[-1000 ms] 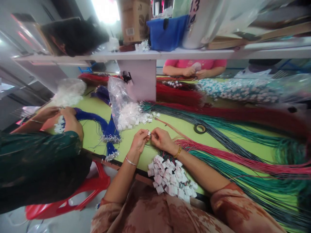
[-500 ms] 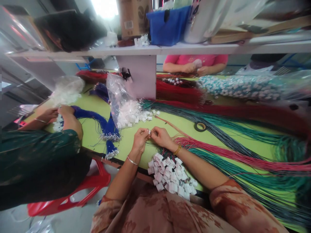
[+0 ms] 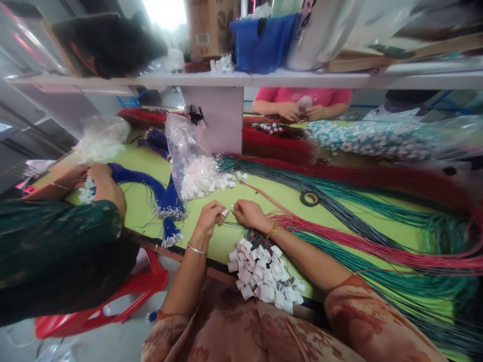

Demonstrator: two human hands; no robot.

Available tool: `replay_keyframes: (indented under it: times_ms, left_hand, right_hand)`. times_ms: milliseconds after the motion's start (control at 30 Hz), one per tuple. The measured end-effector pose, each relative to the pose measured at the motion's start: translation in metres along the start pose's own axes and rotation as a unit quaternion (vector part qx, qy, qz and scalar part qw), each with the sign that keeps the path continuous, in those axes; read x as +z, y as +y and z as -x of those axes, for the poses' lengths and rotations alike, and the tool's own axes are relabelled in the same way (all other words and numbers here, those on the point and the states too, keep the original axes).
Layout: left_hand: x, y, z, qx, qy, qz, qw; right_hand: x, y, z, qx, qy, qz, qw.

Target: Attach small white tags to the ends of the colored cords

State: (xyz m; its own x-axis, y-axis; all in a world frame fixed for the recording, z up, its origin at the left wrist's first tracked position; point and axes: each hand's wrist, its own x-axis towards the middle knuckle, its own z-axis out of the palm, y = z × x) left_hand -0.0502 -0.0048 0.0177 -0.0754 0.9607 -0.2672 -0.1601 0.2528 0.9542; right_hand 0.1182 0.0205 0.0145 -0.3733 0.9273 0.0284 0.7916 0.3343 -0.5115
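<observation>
My left hand [image 3: 209, 217] pinches a small white connector [image 3: 225, 213] over the green table [image 3: 143, 206]. My right hand [image 3: 248, 213] is closed beside it, fingertips pinching a thin wire end right at the connector. Below my wrists lies a heap of white connectors with wires attached [image 3: 264, 276] at the table's near edge. Long bundles of pink wires [image 3: 358, 244] and green wires [image 3: 377, 281] run from my right hand off to the right.
A clear bag of loose white connectors [image 3: 196, 173] lies ahead. Blue wire bundles [image 3: 166, 198] and a tape roll [image 3: 309, 199] rest on the table. A person in dark green [image 3: 56, 246] works at left; another in pink [image 3: 302, 103] sits behind a shelf [image 3: 264, 79].
My hands have shifted slightly apart and lower; the left hand has drawn back a little with the connector. The view has tilted a bit.
</observation>
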Motion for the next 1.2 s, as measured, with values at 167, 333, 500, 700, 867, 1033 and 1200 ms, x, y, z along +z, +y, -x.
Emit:
replay_keyframes:
  times_ms: [167, 333, 500, 700, 867, 1033, 1200]
  left_hand:
    - [0.003, 0.001, 0.001, 0.000, -0.016, 0.023, 1.000]
    - [0.007, -0.001, 0.003, 0.003, -0.035, 0.088, 0.996]
    - [0.014, -0.007, 0.003, -0.010, -0.061, 0.163, 0.985]
    - [0.017, -0.009, 0.003, -0.027, -0.083, 0.187, 0.979]
    - [0.016, -0.008, 0.003, -0.025, -0.084, 0.178, 0.980]
    - [0.018, -0.010, 0.003, -0.015, -0.076, 0.146, 0.986]
    - [0.024, -0.016, 0.003, 0.030, -0.079, 0.065, 0.994]
  right_hand:
    - [0.002, 0.004, -0.004, 0.017, 0.008, 0.008, 1.000]
    - [0.001, 0.013, -0.002, -0.025, 0.040, -0.071, 0.996]
    - [-0.003, 0.016, 0.011, -0.067, 0.046, -0.296, 0.952]
    - [-0.003, 0.009, 0.022, -0.060, 0.051, -0.311, 0.947]
    - [-0.001, 0.007, 0.023, -0.043, 0.076, -0.269, 0.959]
    - [0.002, 0.009, 0.019, -0.026, 0.058, -0.292, 0.954]
    - [0.004, 0.013, 0.015, -0.019, 0.049, -0.308, 0.950]
